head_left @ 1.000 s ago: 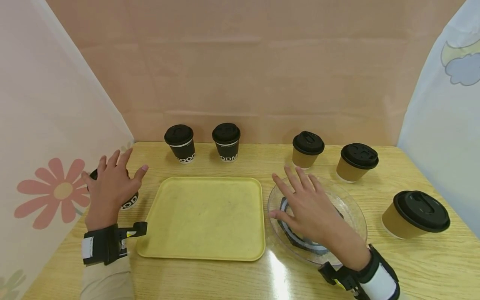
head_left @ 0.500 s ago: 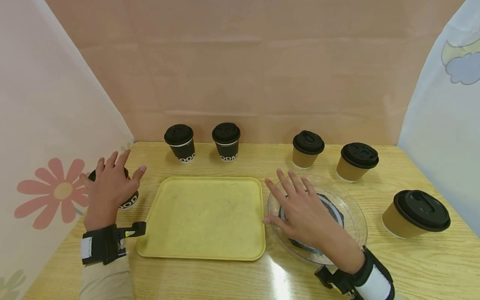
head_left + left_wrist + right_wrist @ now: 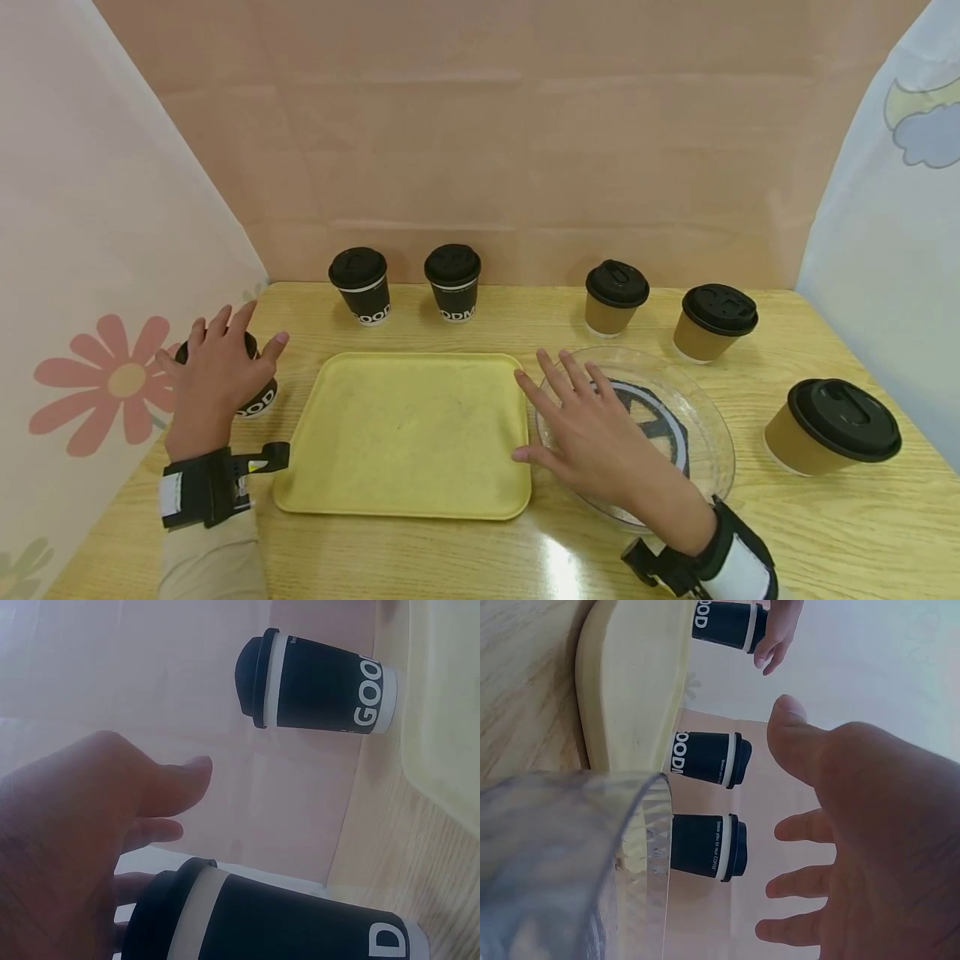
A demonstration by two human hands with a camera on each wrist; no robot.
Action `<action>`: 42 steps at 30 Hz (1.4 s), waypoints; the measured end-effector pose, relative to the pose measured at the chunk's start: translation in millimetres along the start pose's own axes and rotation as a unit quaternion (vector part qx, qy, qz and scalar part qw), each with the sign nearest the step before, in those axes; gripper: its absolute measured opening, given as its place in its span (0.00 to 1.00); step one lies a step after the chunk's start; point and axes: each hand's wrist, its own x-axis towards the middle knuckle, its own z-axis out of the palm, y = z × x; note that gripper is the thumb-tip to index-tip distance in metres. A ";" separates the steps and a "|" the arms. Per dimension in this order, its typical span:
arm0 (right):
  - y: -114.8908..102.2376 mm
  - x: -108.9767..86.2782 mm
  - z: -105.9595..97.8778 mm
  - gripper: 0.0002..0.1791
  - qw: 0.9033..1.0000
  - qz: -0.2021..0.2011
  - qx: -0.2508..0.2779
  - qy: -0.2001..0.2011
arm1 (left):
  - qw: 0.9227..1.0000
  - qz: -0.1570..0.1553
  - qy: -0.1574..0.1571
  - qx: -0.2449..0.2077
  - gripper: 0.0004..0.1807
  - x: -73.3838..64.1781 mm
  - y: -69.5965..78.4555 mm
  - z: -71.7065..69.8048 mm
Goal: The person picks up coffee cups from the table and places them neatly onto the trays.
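Fingers spread, my left hand (image 3: 217,375) hovers over a lidded black paper coffee cup (image 3: 258,402) at the table's left side, hiding much of it. The left wrist view shows that same cup's black lid (image 3: 154,915) beside the fingers, which are not wrapped round it. My right hand (image 3: 592,425) is spread above a clear bowl (image 3: 708,417) and holds nothing. Within the bowl's outline shows a dark piece with a pale ring (image 3: 663,417), partly covered by the hand. Between the hands lies a yellow tray (image 3: 405,433).
Two more black lidded cups (image 3: 363,287) (image 3: 455,283) stand behind the tray. On the right are three brown cups with black lids (image 3: 615,298) (image 3: 712,323) (image 3: 828,427), the nearest one largest. A peach backdrop (image 3: 480,142) and white side sheets (image 3: 885,275) enclose the wooden table (image 3: 405,554).
My right hand has drifted left and slightly nearer, its thumb now over the tray's right edge, uncovering more of the bowl. The left hand has shifted slightly left. Cups and tray have stayed put.
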 end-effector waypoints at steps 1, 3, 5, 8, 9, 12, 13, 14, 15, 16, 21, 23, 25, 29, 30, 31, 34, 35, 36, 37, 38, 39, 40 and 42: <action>-0.5 -0.1 0.3 0.46 1.000 -0.001 -0.001 -0.001 | 1.000 0.000 0.000 0.000 0.44 0.1 -0.2 0.0; -1.6 0.0 1.0 0.46 1.000 -0.005 -0.004 0.000 | 1.000 -0.001 0.001 -0.001 0.44 -0.1 -0.4 0.0; -2.7 0.2 1.7 0.46 1.000 -0.007 -0.005 -0.003 | 1.000 -0.004 0.001 -0.003 0.44 -0.6 -0.1 -0.3; -5.0 0.8 2.2 0.46 1.000 -0.010 0.000 -0.012 | 1.000 -0.009 0.000 -0.006 0.44 -1.4 -0.2 -0.7; -5.7 0.9 2.4 0.46 1.000 -0.010 0.003 -0.015 | 1.000 -0.011 -0.001 -0.008 0.44 -1.5 -0.3 -0.8; -8.3 0.6 2.5 0.45 1.000 -0.014 0.011 -0.020 | 1.000 -0.013 -0.003 -0.009 0.44 -2.4 -1.0 -1.1; -9.2 0.4 2.6 0.45 1.000 -0.015 0.014 -0.021 | 1.000 -0.011 -0.004 -0.010 0.44 -2.4 -1.6 -1.2; -10.0 0.3 2.8 0.45 1.000 -0.018 0.013 -0.021 | 1.000 -0.011 -0.004 -0.010 0.44 -2.5 -1.4 -1.2; -10.9 0.1 3.1 0.45 0.999 -0.021 0.016 -0.021 | 1.000 -0.010 -0.005 -0.009 0.44 -2.4 -1.7 -1.1; -11.8 0.1 3.4 0.45 0.999 -0.024 0.017 -0.022 | 1.000 -0.010 -0.007 -0.009 0.44 -2.4 -2.0 -1.0; -15.4 0.1 5.8 0.45 0.998 -0.032 0.027 -0.036 | 1.000 -0.011 -0.013 -0.006 0.44 -0.9 -4.4 1.4; -16.8 -0.1 6.7 0.45 0.998 -0.037 0.025 -0.038 | 1.000 -0.012 -0.013 -0.004 0.43 -1.0 -5.0 2.2; -18.5 -0.3 7.6 0.45 0.998 -0.043 0.022 -0.035 | 1.000 -0.010 -0.010 -0.003 0.43 -2.0 -5.3 2.8; -22.3 -0.5 8.7 0.45 0.998 -0.052 0.017 -0.035 | 1.000 -0.007 -0.006 -0.001 0.41 -5.0 -5.1 3.3; -23.2 -0.6 9.2 0.45 0.998 -0.053 0.020 -0.037 | 1.000 -0.006 -0.005 0.000 0.40 -5.4 -5.1 3.4; -24.1 -0.7 9.5 0.45 0.997 -0.054 0.023 -0.041 | 1.000 -0.007 -0.004 0.002 0.40 -5.7 -5.2 3.4; -26.8 -1.2 11.0 0.44 0.996 -0.059 0.033 -0.052 | 1.000 -0.008 -0.003 0.004 0.39 -6.0 -5.6 3.7; -27.6 -1.5 11.5 0.44 0.996 -0.061 0.037 -0.056 | 1.000 -0.008 -0.003 0.005 0.38 -6.0 -5.8 3.9; -28.3 -1.8 12.0 0.44 0.996 -0.063 0.040 -0.059 | 1.000 -0.008 -0.002 0.006 0.38 -6.0 -5.9 4.1; -28.9 -2.2 12.4 0.44 0.995 -0.065 0.041 -0.061 | 1.000 -0.009 -0.002 0.007 0.37 -6.0 -6.1 4.3; -29.5 -2.5 12.8 0.44 0.995 -0.067 0.042 -0.065 | 1.000 -0.009 -0.001 0.008 0.37 -5.9 -6.2 4.5; -29.9 -2.8 13.2 0.44 0.995 -0.068 0.043 -0.067 | 1.000 -0.009 0.000 0.009 0.36 -5.8 -6.2 4.8; -30.4 -3.0 13.5 0.44 0.994 -0.070 0.044 -0.068 | 1.000 -0.009 0.002 0.010 0.35 -5.7 -6.4 5.0; -31.5 -3.1 14.1 0.44 0.994 -0.073 0.046 -0.073 | 1.000 -0.010 0.004 0.012 0.34 -5.6 -6.7 5.5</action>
